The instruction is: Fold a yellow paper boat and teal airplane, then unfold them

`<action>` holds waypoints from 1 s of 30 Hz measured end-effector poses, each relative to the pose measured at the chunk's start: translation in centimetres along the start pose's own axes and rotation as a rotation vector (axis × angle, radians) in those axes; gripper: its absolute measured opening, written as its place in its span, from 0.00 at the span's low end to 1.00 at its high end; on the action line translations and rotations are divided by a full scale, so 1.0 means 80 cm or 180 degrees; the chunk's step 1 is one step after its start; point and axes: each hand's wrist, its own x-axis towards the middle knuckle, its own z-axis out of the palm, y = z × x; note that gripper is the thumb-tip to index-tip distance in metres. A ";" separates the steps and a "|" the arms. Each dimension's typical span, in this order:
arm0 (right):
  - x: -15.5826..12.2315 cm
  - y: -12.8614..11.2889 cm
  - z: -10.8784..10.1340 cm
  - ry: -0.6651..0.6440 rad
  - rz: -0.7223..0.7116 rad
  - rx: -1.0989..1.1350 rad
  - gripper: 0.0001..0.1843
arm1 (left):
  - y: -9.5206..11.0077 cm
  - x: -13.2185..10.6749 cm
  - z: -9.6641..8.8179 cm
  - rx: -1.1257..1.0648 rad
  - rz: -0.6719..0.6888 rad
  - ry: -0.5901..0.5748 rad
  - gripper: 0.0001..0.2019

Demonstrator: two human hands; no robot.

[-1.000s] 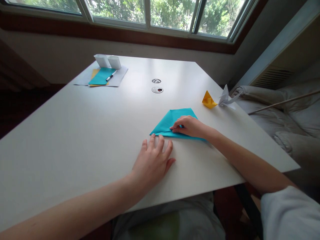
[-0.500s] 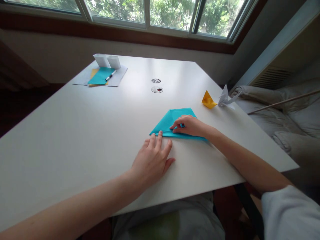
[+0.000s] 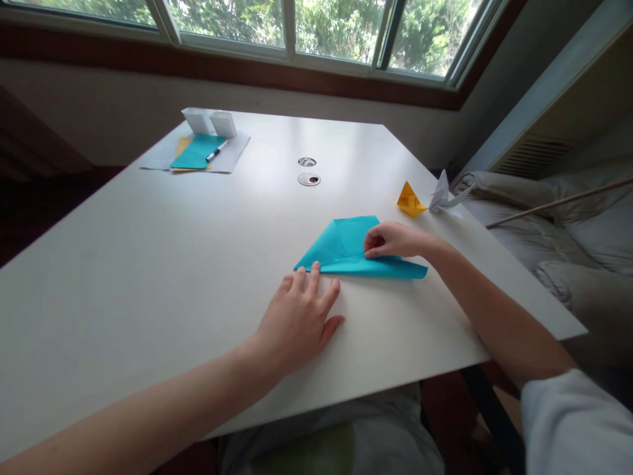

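A folded sheet of turquoise origami paper (image 3: 341, 244) lies on the table, its near edge turned up in a narrow strip. My left hand (image 3: 299, 316) rests flat with spread fingers, and its fingertips press the paper's left corner. Curled in a pinch, my right hand (image 3: 393, 241) has thumb and finger on the folded strip right of its middle. Past it, the strip's right end stands slightly raised off the table. How much paper sits between the right fingertips is partly hidden.
A yellow folded paper boat (image 3: 411, 200) and a white paper crane (image 3: 443, 194) stand at the right edge of the white table (image 3: 173, 264). At the far left, turquoise paper (image 3: 198, 153), a marker (image 3: 216, 151) and white paper boxes (image 3: 210, 123) sit on more sheets.
My right hand has slid rightward along the fold, uncovering more of the strip. The left hand has stayed on the left corner.
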 end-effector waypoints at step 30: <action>-0.019 -0.030 0.016 0.0614 -0.0442 -0.0802 0.12 | -0.007 0.007 0.000 -0.0176 -0.0040 -0.0235 0.35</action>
